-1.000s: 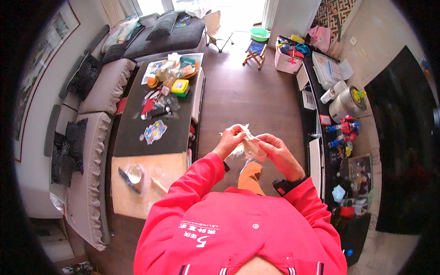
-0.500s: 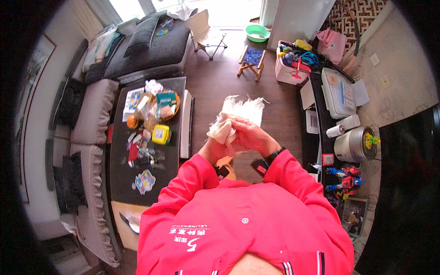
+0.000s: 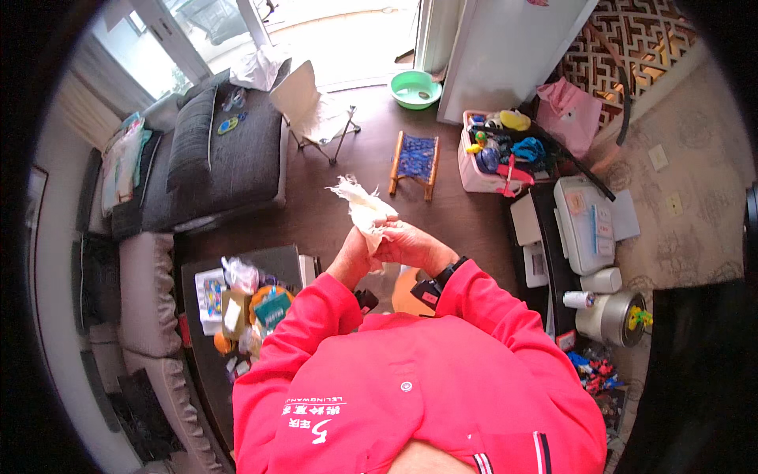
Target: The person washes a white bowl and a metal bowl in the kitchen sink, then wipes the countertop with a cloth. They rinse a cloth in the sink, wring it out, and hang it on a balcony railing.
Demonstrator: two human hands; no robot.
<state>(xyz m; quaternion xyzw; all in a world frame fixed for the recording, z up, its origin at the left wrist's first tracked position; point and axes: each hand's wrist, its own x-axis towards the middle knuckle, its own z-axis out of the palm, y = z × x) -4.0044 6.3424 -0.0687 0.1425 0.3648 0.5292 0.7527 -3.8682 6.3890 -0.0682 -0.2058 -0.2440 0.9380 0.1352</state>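
A white cloth with a frayed, fringed end [image 3: 365,209] is bunched between my two hands in front of my chest. My left hand [image 3: 355,256] closes round its lower left side. From the right, my right hand [image 3: 410,243] grips the same cloth, its fingers meeting the left hand's. The fringe sticks out forward and to the left, over the dark floor. Part of the cloth is hidden inside the hands.
A blue folding stool [image 3: 417,156] stands ahead, with a pale folding chair [image 3: 312,110] to its left and a green basin [image 3: 414,88] beyond. A cluttered dark table [image 3: 276,259] is at left. A pink toy bin [image 3: 478,170] and black cabinet [image 3: 562,294] line the right.
The cloth that hung spread out is now gathered into a narrower bundle, its fringe pointing left. The view has shifted, bringing the stool and chair closer.
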